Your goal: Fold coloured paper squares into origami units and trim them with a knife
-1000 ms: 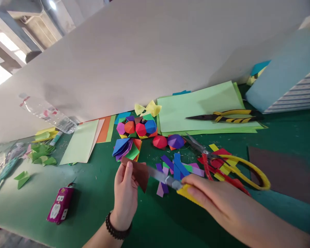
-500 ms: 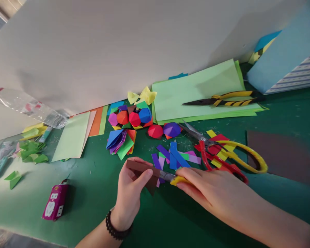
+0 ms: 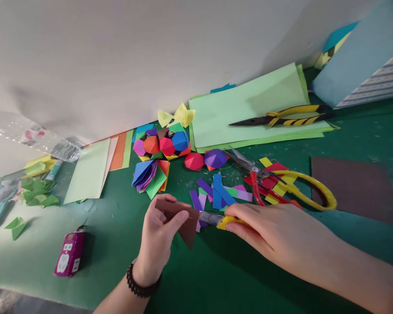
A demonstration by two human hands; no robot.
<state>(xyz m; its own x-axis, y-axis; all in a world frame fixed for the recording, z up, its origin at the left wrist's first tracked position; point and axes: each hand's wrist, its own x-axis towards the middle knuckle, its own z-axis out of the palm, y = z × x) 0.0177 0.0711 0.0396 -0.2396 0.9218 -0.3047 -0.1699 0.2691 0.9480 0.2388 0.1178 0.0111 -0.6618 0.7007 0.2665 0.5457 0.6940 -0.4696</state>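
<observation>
In the head view my left hand (image 3: 162, 229) pinches a folded brown piece of paper (image 3: 187, 229) between thumb and fingers, with one corner hanging down. My right hand (image 3: 258, 222) is closed around a yellow utility knife (image 3: 227, 222). Its grey blade end meets the paper's right edge, and the blade tip is hard to make out at the fold. Just behind the hands lie blue, purple and green paper strips (image 3: 218, 194). Big scissors (image 3: 265, 174) with red and yellow handles rest open beyond my right hand, over red and yellow paper pieces.
Faceted paper shapes (image 3: 167, 146) and a fanned paper stack (image 3: 147, 174) sit behind the strips. Pliers (image 3: 275, 118) lie on light green sheets (image 3: 216, 117). A brown sheet (image 3: 353, 187) is at right, a purple box-shaped item (image 3: 70, 253) at left, a plastic bottle (image 3: 32, 135) far left.
The camera view has shifted a little. My hands are slightly farther apart, and the brown paper's lower flap hangs more open. Both hands keep their holds.
</observation>
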